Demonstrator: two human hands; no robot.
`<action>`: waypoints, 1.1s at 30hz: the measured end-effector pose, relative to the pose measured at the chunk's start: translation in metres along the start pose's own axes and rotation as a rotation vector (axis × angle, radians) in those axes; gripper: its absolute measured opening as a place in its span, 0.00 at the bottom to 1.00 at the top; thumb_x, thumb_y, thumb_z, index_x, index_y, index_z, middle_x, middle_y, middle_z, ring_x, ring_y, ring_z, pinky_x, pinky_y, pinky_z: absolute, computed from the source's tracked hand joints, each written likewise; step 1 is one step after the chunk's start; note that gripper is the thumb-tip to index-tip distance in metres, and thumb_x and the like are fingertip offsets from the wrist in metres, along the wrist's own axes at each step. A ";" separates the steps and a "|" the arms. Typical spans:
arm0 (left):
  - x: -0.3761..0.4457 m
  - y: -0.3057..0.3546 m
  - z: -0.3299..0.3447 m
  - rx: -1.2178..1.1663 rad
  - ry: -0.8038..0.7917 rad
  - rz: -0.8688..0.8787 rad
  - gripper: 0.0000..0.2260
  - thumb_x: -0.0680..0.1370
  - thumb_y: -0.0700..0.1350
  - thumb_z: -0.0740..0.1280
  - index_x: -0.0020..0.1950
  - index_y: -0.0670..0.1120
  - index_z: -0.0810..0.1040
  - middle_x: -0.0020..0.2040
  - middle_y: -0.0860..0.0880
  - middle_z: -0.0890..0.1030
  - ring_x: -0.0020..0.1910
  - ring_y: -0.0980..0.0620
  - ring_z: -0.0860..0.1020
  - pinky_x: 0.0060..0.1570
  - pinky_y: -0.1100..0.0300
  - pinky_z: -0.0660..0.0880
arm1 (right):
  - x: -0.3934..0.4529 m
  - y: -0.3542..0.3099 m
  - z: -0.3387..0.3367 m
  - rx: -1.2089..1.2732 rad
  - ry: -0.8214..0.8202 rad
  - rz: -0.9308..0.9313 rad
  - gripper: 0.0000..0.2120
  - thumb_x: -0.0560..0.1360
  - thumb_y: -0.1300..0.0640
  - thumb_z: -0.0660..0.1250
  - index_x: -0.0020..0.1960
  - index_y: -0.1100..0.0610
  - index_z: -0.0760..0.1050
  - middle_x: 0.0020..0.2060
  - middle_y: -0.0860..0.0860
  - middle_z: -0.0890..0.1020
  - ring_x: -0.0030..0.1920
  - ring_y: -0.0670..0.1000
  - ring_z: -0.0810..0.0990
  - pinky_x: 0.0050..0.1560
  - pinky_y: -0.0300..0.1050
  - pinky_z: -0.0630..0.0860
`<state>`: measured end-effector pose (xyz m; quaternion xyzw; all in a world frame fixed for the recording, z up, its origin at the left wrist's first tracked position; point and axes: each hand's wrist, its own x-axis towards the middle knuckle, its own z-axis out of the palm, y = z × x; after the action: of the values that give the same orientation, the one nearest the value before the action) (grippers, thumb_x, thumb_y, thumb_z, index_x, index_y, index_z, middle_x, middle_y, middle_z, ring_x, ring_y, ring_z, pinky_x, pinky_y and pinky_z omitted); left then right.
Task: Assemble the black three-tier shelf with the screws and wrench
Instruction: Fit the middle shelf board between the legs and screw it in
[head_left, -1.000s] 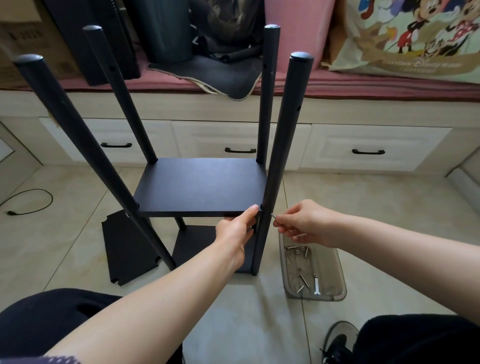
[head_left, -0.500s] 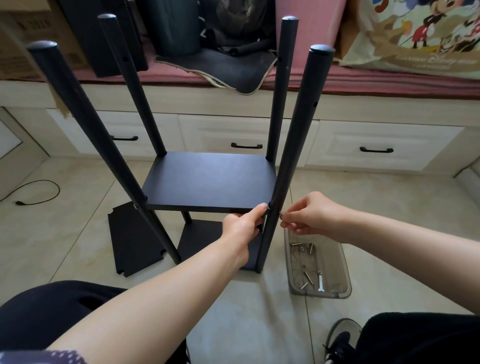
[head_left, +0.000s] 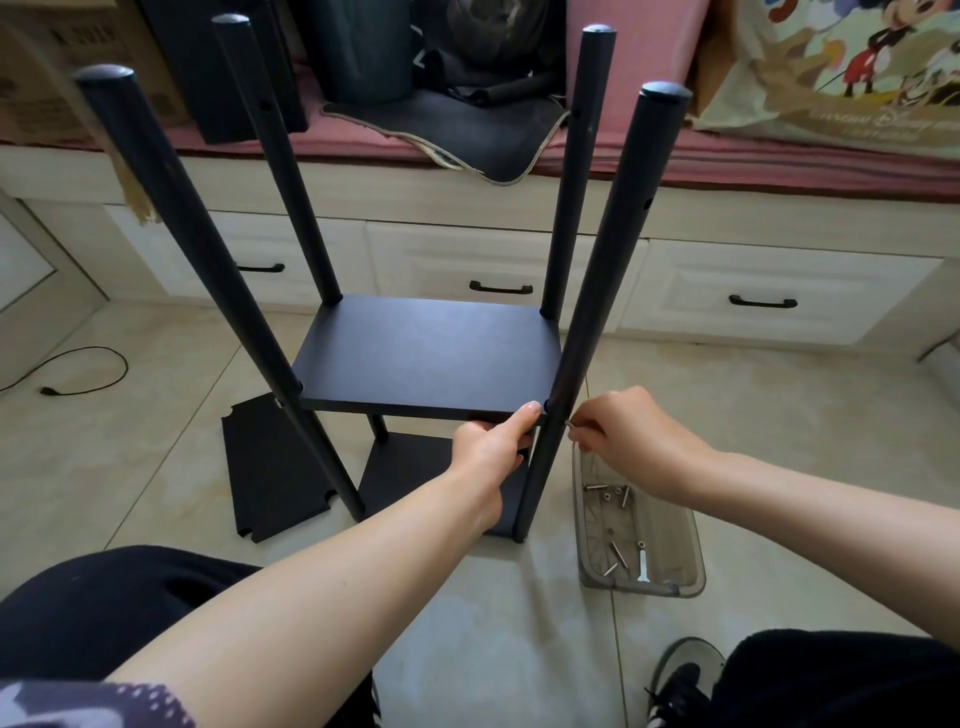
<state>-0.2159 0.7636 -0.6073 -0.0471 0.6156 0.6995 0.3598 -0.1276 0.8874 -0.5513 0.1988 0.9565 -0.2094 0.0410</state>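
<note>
Shelf (head_left: 431, 358) mid-frame on floor. Left hand (head_left: 491, 449) grips middle board's near-right corner; right hand (head_left: 631, 441) pinches screw (head_left: 570, 423) against front-right post (head_left: 597, 291). Wrench (head_left: 643, 564) in tray (head_left: 693, 566), lower right.

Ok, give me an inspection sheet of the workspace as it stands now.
Surface: beige tiled floor, no spills seen.
Job's things: middle shelf board sits between four black poles; front right pole; loose board flat on floor; clear tray holds spare screws and wrench.
Clutter: nothing seen on the floor.
Grippers: left hand grips the shelf's front corner; right hand pinches a screw at the pole.
Cables: black cord far left, clear of work.
Surroundings: white drawers, pink bench cushion.
</note>
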 end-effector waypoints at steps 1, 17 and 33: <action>0.000 0.000 0.000 0.000 0.002 0.000 0.06 0.76 0.47 0.75 0.47 0.47 0.81 0.47 0.50 0.84 0.48 0.52 0.81 0.42 0.63 0.75 | 0.000 -0.001 0.000 -0.004 -0.003 -0.003 0.13 0.82 0.56 0.62 0.46 0.61 0.82 0.41 0.53 0.84 0.43 0.54 0.82 0.49 0.48 0.78; 0.001 0.000 0.001 -0.001 0.013 -0.003 0.07 0.76 0.48 0.75 0.48 0.46 0.81 0.45 0.51 0.84 0.47 0.52 0.81 0.41 0.64 0.75 | 0.001 0.007 0.012 0.725 0.028 0.349 0.09 0.78 0.61 0.69 0.39 0.59 0.83 0.34 0.53 0.86 0.32 0.45 0.82 0.43 0.41 0.83; 0.001 0.000 0.001 0.003 0.002 -0.002 0.07 0.76 0.48 0.75 0.49 0.46 0.81 0.46 0.50 0.83 0.47 0.52 0.80 0.42 0.63 0.75 | 0.001 0.011 0.017 0.336 0.191 0.115 0.06 0.73 0.57 0.75 0.43 0.53 0.78 0.32 0.46 0.83 0.33 0.42 0.83 0.40 0.39 0.77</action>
<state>-0.2164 0.7646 -0.6078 -0.0479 0.6172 0.6980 0.3600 -0.1243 0.8904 -0.5709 0.2762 0.8947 -0.3434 -0.0718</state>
